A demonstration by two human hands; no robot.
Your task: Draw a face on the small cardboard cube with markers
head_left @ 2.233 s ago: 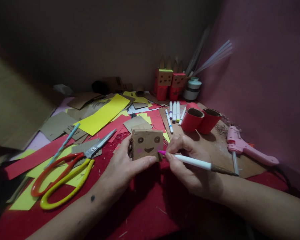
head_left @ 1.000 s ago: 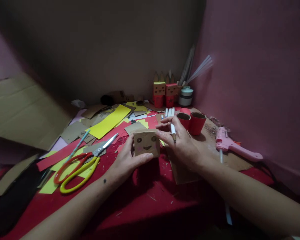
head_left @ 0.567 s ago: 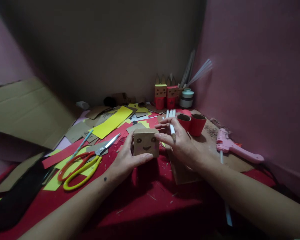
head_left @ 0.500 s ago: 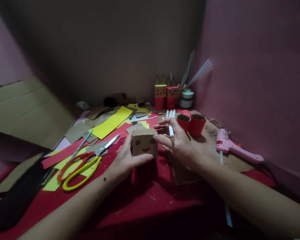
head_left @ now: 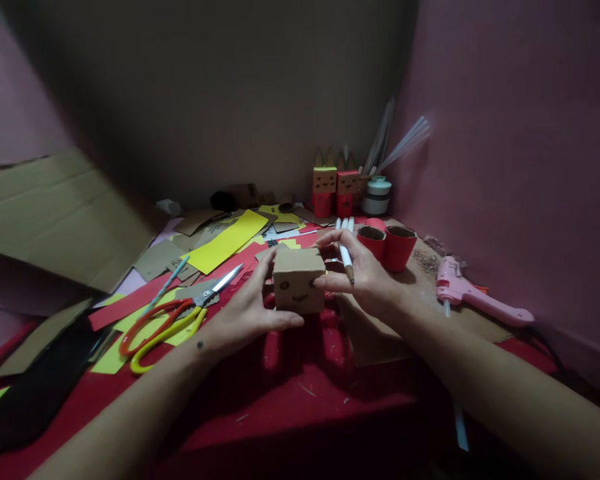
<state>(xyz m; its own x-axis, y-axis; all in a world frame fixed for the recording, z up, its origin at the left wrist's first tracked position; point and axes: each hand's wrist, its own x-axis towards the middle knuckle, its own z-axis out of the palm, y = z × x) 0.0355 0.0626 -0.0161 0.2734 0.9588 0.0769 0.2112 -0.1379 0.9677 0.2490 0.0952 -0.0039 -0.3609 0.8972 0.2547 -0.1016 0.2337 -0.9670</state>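
Between my hands is a small cardboard box point(head_left: 299, 283) with two eyes and a smile drawn on its front, its top face showing. My left hand point(head_left: 247, 303) curves around the left side, fingers against that edge and partly hidden, thumb stretched out below the front. My right hand point(head_left: 365, 270) has its thumb on the front near the right eye and its fingertips at the back right edge. A white marker point(head_left: 346, 255) with a brown tip is tucked in that same hand, pointing down.
Scissors point(head_left: 173, 327) lie left among paper and cardboard scraps, by a yellow sheet point(head_left: 227, 241). Two red cups point(head_left: 400, 250) stand right, near a pink glue gun point(head_left: 480, 297). Behind are two box-headed figures point(head_left: 325, 193) and a lidded jar point(head_left: 377, 197). Walls stand behind and at the right.
The box has tipped so that more of its top shows. My left thumb has come off its front and now lies lower. The marker stays in my right hand.
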